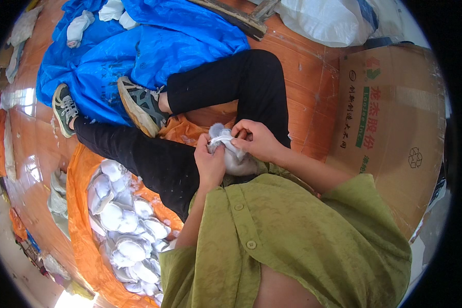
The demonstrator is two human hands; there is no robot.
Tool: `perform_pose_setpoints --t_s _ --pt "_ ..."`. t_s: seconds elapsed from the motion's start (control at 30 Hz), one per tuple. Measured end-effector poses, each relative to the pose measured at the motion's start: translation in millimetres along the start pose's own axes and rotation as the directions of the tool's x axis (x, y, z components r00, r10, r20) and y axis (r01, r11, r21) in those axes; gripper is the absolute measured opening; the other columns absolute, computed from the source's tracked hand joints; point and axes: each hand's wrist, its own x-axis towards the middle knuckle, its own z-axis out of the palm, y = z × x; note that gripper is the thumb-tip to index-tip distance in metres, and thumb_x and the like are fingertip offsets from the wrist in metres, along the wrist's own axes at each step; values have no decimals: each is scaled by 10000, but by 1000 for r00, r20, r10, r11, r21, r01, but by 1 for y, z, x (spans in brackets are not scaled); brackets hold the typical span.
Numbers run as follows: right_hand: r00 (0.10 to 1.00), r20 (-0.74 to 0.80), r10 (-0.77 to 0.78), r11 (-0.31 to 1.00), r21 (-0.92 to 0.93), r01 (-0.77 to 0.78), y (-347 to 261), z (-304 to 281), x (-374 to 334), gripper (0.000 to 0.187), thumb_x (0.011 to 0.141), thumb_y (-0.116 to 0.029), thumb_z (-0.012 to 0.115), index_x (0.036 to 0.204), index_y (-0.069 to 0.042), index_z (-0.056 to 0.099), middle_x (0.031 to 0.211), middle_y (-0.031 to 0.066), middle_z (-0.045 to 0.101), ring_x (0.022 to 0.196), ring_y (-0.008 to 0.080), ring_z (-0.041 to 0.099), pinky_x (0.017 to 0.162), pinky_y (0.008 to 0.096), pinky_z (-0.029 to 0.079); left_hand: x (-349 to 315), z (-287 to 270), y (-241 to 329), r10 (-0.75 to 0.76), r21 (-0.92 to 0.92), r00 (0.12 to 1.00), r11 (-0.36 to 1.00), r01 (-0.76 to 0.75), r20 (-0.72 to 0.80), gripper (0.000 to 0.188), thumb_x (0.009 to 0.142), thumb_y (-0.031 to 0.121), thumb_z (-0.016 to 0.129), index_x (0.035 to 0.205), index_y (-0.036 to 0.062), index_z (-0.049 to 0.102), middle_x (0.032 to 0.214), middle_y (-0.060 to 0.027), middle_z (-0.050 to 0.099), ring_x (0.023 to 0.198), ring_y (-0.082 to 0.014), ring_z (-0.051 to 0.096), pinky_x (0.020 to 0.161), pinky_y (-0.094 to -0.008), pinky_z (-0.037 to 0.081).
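Nearest, your green buttoned shirt (292,220) fills the lower part of the view. Just beyond its hem, the soft white cloth piece (240,163) is in your two hands, above your lap. The fingers of your left hand (210,163) are closed on its left edge; those of your right hand (262,139) pinch its upper right side. A fluffy grey tuft (217,130) shows at its top, between your hands. To your left, a heap of white rounded pads (129,249) lies overlapping on an orange sheet (79,220). To your right stands a large cardboard box (385,113). Beyond your bent, black-trousered legs (231,79), a crumpled blue sheet (102,61) lies on the reddish floor (308,77), with white bundles (79,28) near its far edge. Farther off are a wooden beam (236,19) and, to its right, a bulky white sack (323,23).
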Motion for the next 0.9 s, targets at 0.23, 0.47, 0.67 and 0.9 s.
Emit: perform_pose_setpoints --t_s 0.23,0.47,0.67,0.9 --pt "973 -80 -219 943 -272 190 10 25 -10 151 789 -128 660 825 -13 569 775 162 602 720 334 607 628 408 459 5 0 -30 -67 -3 997 998 67 -35 131 738 -78 540 847 -10 567 760 -18 574 742 -88 510 673 -247 426" --pt "994 -98 -41 950 -312 9 5 16 -12 195 806 -136 662 937 -22 572 790 118 618 726 261 609 656 358 469 3 1 -7 -85 132 993 989 73 88 155 789 -39 551 932 2 592 817 -8 585 746 -81 514 668 -229 419" --pt "997 -75 -19 957 -292 -4 23 6 -4 195 808 -115 639 967 -21 577 782 103 611 710 216 589 658 333 468 1 -10 11 -156 -2 953 987 162 258 169 824 84 631 951 -13 577 794 -43 583 733 -108 515 681 -260 436" --pt "1000 6 -29 987 -159 29 15 6 -1 170 786 -87 624 936 -21 577 743 101 603 678 211 574 640 325 460 0 -15 18 -229 75 947 973 217 225 166 827 99 661 918 -13 579 799 -21 570 737 -65 494 652 -224 415"
